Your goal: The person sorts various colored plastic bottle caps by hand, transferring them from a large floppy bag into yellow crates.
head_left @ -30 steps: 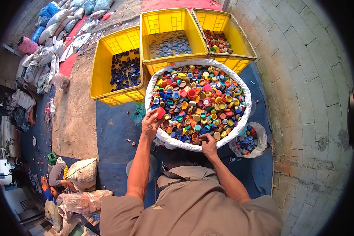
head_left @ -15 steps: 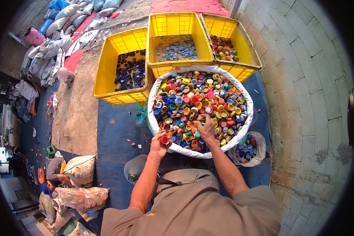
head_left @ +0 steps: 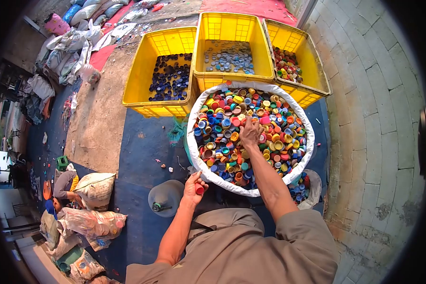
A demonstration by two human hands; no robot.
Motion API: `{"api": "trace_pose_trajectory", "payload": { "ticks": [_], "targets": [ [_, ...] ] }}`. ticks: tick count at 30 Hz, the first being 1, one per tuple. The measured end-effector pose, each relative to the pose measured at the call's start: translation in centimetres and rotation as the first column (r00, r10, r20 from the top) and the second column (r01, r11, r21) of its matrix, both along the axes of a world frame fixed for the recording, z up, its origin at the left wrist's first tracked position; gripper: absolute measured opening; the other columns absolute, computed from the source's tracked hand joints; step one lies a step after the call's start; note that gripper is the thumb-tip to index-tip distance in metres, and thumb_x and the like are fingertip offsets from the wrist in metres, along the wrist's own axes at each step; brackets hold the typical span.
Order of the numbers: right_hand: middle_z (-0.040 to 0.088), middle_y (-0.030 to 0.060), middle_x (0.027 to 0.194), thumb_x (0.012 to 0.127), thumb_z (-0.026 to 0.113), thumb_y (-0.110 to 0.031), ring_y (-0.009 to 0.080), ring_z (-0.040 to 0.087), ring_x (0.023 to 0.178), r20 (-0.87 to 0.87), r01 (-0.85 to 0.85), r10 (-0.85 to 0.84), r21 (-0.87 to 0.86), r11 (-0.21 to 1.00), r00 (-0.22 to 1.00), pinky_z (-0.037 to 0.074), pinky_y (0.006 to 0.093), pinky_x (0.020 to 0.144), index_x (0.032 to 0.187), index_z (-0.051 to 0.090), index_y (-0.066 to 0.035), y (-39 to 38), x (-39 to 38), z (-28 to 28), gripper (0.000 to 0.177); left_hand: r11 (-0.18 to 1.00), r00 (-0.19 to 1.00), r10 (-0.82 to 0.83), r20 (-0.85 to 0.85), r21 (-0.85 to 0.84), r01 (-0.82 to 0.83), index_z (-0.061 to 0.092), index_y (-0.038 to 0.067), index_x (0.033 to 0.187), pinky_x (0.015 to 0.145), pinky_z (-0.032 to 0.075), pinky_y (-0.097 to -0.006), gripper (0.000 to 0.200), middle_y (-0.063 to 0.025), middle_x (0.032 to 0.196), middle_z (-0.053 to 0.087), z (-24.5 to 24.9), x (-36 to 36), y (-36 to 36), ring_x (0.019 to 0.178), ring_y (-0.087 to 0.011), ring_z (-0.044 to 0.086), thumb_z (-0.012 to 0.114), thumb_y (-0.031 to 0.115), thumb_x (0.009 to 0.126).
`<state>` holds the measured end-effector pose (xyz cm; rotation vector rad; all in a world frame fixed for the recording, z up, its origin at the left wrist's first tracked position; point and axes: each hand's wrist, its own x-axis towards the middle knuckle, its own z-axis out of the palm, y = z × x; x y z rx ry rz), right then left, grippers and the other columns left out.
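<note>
Left hand [head_left: 194, 185], grip tight round 1 red cap [head_left: 199, 190]; right hand [head_left: 250, 132] amid caps [head_left: 222, 122], grip unclear, print illegible

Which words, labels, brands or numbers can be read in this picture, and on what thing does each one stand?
None can be read.
Any print on the bottle caps in the white sack is too small to read.
The yellow crates show no lettering.
The red cap in the left hand shows no legible mark.

Red cap [head_left: 199, 189], yellow crates [head_left: 149, 57]
</note>
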<state>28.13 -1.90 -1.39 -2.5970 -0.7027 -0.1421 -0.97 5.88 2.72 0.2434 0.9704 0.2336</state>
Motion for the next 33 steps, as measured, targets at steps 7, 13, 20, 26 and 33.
{"api": "trace_pose_trajectory", "payload": {
  "ticks": [7, 13, 20, 26, 33],
  "targets": [
    [0.064, 0.0088, 0.091, 0.082, 0.066, -0.01, 0.0227, 0.061, 0.09, -0.323, 0.091, 0.06, 0.432, 0.897, 0.944, 0.047, 0.0416, 0.076, 0.112, 0.052, -0.005, -1.1, -1.1, 2.0, 0.033, 0.996, 0.992, -0.067, 0.109, 0.069, 0.06, 0.056, 0.009, 0.102, 0.047, 0.05, -0.026, 0.015, 0.0006, 0.075, 0.055, 0.0, 1.2, -0.8, 0.055, -0.0081, 0.055, 0.064, 0.015, 0.09],
    [0.058, 0.0131, 0.107, 0.086, 0.057, -0.007, 0.0254, 0.063, 0.09, -0.723, 0.804, 0.566, 0.571, 0.166, 0.396, 0.055, 0.0379, 0.078, 0.113, 0.048, -0.003, -4.0, -6.1, 5.7, 0.03, 0.828, 0.936, -0.352, -0.018, 0.462, 0.319, 0.052, 0.006, 0.119, 0.046, 0.048, -0.0213, 0.046, -0.0065, 0.099, 0.059, 1.8, 5.0, -1.7, 0.058, -0.0066, 0.053, 0.075, 0.012, 0.08],
    [0.063, 0.0134, 0.109, 0.085, 0.046, -0.023, 0.0287, 0.061, 0.096, -0.617, 0.953, 0.787, 0.247, 0.173, 0.017, 0.049, 0.0419, 0.086, 0.112, 0.055, -0.002, -8.2, -12.2, 5.2, 0.035, 0.055, 0.779, -0.566, -0.268, 0.931, 0.36, 0.04, 0.009, 0.14, 0.048, 0.044, -0.02, 0.084, -0.0114, 0.119, 0.056, 2.7, 9.1, -3.0, 0.062, -0.0033, 0.051, 0.083, 0.015, 0.068],
    [0.065, 0.0089, 0.092, 0.087, 0.049, -0.029, 0.0284, 0.063, 0.089, -0.603, 0.968, 0.798, 0.21, 0.137, 0.017, 0.049, 0.0448, 0.086, 0.094, 0.062, -0.008, -9.9, -13.9, 3.4, 0.026, -0.145, 0.738, -0.561, -0.376, 0.922, 0.36, 0.065, 0.002, 0.106, 0.082, 0.049, -0.035, 0.041, -0.0143, 0.099, 0.065, 3.1, 9.6, -4.6, 0.09, -0.0266, 0.064, 0.077, 0.025, 0.075],
    [0.058, 0.0052, 0.077, 0.09, 0.051, -0.027, 0.0191, 0.057, 0.072, -0.574, 0.982, 0.818, 0.176, 0.073, 0.042, 0.049, 0.0334, 0.072, 0.087, 0.059, -0.006, -10.1, -13.5, 4.6, 0.023, 0.263, 0.735, -0.641, -0.222, 0.836, 0.482, 0.06, 0.002, 0.105, 0.067, 0.051, -0.0255, 0.036, -0.0084, 0.084, 0.065, 2.3, 9.8, -5.6, 0.072, -0.0137, 0.063, 0.063, 0.035, 0.091]
  ]
}}
